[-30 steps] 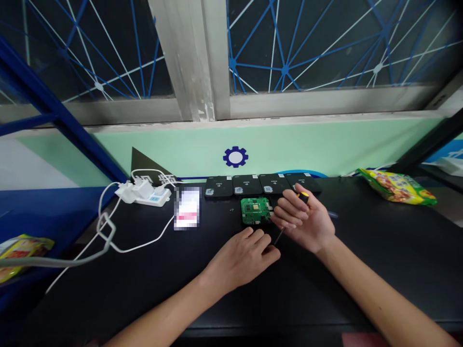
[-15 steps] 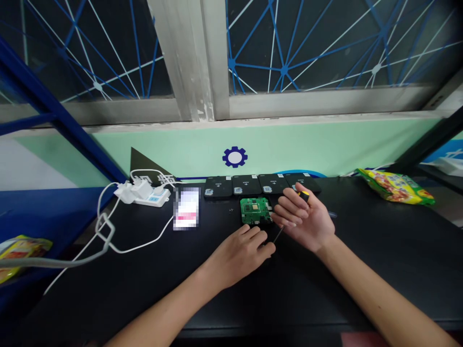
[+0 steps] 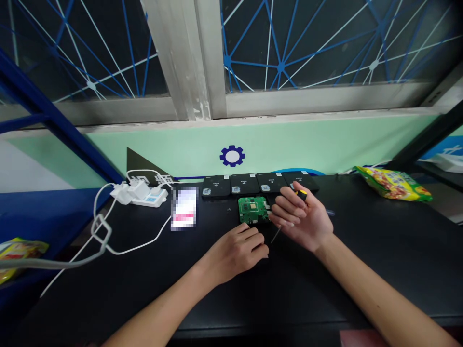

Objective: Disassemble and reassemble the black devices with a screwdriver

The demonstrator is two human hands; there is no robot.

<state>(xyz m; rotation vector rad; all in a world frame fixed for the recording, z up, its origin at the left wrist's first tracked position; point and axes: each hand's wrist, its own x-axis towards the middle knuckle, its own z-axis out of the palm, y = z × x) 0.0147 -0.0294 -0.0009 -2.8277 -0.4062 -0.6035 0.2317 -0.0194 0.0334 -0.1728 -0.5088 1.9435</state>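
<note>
My right hand is wrapped around a screwdriver with a yellow-and-black handle; its thin shaft slants down and left out of the fist. Left of the shaft's tip, a small gap apart, is my left hand, palm down with curled fingers. Whatever its fingertips may pinch is hidden. Just beyond both hands lies a green circuit board in a black casing, its right edge partly covered by my right fingers. Tiny screws lie on the table to the board's left.
Several flat black boxes stand in a row behind the board. To the left are a phone with a blurred screen, and a white power strip with plugs and looping cables. A yellow-green snack bag lies at the right of the black table.
My left hand has drawn slightly left, off the screwdriver's tip, leaving the shaft end exposed. My right hand keeps its grip on the screwdriver. The whole view has shifted a little.
</note>
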